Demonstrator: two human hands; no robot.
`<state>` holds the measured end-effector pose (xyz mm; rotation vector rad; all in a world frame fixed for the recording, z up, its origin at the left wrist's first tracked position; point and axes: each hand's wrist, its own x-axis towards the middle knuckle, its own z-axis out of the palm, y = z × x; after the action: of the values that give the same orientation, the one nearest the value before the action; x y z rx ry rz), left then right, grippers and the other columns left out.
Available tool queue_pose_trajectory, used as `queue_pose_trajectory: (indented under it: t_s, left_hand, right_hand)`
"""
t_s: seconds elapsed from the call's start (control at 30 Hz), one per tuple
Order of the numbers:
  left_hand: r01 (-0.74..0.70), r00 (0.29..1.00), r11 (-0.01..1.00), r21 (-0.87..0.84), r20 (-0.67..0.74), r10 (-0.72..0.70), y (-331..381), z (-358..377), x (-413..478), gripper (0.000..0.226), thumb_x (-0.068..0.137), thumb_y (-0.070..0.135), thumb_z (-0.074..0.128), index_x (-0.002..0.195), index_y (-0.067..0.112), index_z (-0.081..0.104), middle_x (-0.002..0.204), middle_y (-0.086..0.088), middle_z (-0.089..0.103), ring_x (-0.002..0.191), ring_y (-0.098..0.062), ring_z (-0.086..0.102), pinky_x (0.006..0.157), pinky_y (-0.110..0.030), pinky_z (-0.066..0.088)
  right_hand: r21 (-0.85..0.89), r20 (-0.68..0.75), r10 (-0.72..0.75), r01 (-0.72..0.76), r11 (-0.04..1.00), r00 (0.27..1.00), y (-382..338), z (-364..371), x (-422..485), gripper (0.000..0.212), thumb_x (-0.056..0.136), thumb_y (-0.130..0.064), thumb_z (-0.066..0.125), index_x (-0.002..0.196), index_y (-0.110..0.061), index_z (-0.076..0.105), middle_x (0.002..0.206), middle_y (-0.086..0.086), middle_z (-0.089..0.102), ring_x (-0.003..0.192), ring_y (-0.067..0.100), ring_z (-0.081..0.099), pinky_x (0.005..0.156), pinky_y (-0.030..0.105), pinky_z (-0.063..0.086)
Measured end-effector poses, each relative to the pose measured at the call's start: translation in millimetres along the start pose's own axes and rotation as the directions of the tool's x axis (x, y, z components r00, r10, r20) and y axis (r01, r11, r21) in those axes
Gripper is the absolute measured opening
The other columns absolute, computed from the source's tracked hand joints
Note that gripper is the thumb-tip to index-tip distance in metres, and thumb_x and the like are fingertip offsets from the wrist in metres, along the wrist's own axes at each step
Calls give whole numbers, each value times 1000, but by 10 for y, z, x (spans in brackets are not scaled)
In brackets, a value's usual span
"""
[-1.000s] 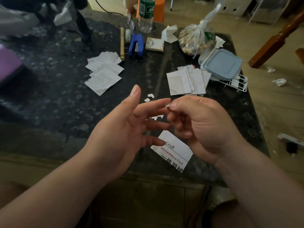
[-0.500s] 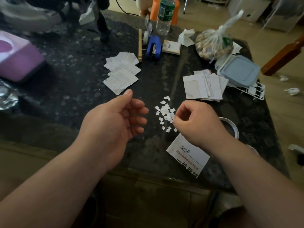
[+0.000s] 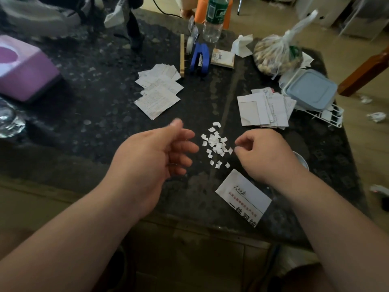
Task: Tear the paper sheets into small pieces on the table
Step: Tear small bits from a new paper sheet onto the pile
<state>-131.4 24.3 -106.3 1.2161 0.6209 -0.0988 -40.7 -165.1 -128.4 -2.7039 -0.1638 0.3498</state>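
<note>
Printed sheet (image 3: 243,198): lies flat on the dark stone table (image 3: 94,123), nearer the person than the heap of torn pieces (image 3: 216,144) and slightly to its right, with black and red print showing.
Left hand (image 3: 151,157): hovers just left of the heap, palm turned inward, fingers loosely curled and apart, thumb raised, nothing in its grasp.
Right hand (image 3: 265,154): sits just right of the heap, knuckles up and fingers curled under. Thumb and forefinger tips are drawn together beside the heap's outermost scraps; whether a scrap sits between them cannot be told.
Heap of torn pieces: small white scraps on the table between the two hands, bunched in the middle, with strays at the near and far ends.
Metal rim (image 3: 302,159): a curved edge right of the heap, mostly hidden behind the right hand.
Left stack of sheets (image 3: 159,91): fanned printed papers, beyond the heap and to its left.
Right stack of sheets (image 3: 263,108): overlapping white papers, beyond the heap and to its right.
Pink box (image 3: 25,70): well to the left of the heap, farther back.
Blue-lidded container (image 3: 310,89): far right of the heap and beyond it, on a white wire rack (image 3: 328,115).
Blue stapler (image 3: 200,59): well beyond the heap, between a wooden strip (image 3: 182,55) and a small notepad (image 3: 223,57).
Knotted bag (image 3: 275,55): beyond the heap to the right, full of pale nuts.
Bottle (image 3: 214,20): upright, farthest beyond the heap, green label showing.
</note>
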Motion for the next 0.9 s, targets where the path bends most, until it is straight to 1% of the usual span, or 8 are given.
queue_pose_trajectory:
  t_s: [0.13, 0.23, 0.33, 0.4, 0.5, 0.57, 0.73, 0.9]
  left_hand:
    - [-62, 998, 992, 109, 7, 61, -76, 70, 15, 5, 92, 12, 71, 92, 11, 75, 77, -5, 76, 58, -11, 59, 56, -26, 47]
    - [-77, 997, 977, 198, 22, 74, -129, 138, 33, 7, 91, 8, 72, 96, 12, 74, 81, -7, 78, 58, -12, 61, 59, -28, 48]
    - [-78, 997, 951, 298, 44, 68, -188, 213, 57, 21, 87, 9, 77, 105, 17, 71, 86, -4, 79, 63, -11, 65, 61, -30, 49]
    - [-82, 995, 894, 441, 94, 45, -238, 260, 73, 30, 85, 14, 80, 111, 24, 69, 87, 5, 79, 72, -10, 70, 66, -32, 53]
    - [-83, 980, 822, 564, 195, -34, -312, 339, 56, 41, 79, 22, 86, 114, 31, 67, 95, 12, 78, 88, -8, 75, 81, -38, 60]
    - [-111, 966, 816, 567, 254, -44, -345, 412, 15, 42, 80, 22, 85, 115, 33, 66, 97, 13, 78, 91, -7, 75, 88, -40, 61]
    - [-201, 950, 827, 525, 312, 33, -317, 575, -94, 35, 83, 17, 80, 113, 31, 68, 88, 5, 79, 86, -11, 77, 85, -38, 60]
    - [-179, 954, 946, 272, 283, 100, -276, 664, -129, 42, 71, 18, 77, 113, 19, 70, 83, -10, 78, 85, -23, 77, 79, -40, 57]
  right_hand:
    - [-330, 305, 103, 4, 944, 947, -16, -28, -251, 53, 76, -53, 78, 116, -30, 52, 109, -6, 60, 99, 17, 60, 79, 34, 54]
    - [-397, 357, 136, 19, 918, 924, 35, 26, -385, 56, 75, -52, 81, 112, -24, 49, 108, -2, 60, 100, 21, 60, 74, 34, 51]
    - [-293, 447, 193, -61, 954, 873, 92, 21, -380, 35, 78, -44, 81, 99, -24, 60, 95, -3, 66, 85, 15, 64, 65, 31, 54]
    - [-184, 497, 145, -60, 981, 856, 187, -36, -368, 19, 84, -41, 78, 87, -27, 66, 87, -6, 68, 77, 10, 65, 57, 26, 51]
    - [16, 522, 14, -26, 1000, 853, 346, -226, -398, 18, 86, -44, 76, 80, -28, 71, 81, -8, 73, 73, 5, 69, 60, 25, 56]
    - [162, 523, -71, -17, 987, 849, 427, -356, -443, 14, 86, -40, 77, 81, -27, 72, 81, -10, 76, 74, 2, 72, 64, 24, 58]
    - [393, 536, -149, -89, 915, 831, 542, -515, -549, 14, 88, -31, 78, 92, -19, 73, 90, -5, 79, 86, 9, 76, 83, 40, 62]
    - [610, 487, -148, -214, 763, 860, 581, -607, -625, 20, 90, -21, 73, 107, -12, 73, 100, 4, 79, 94, 19, 77, 87, 46, 62]
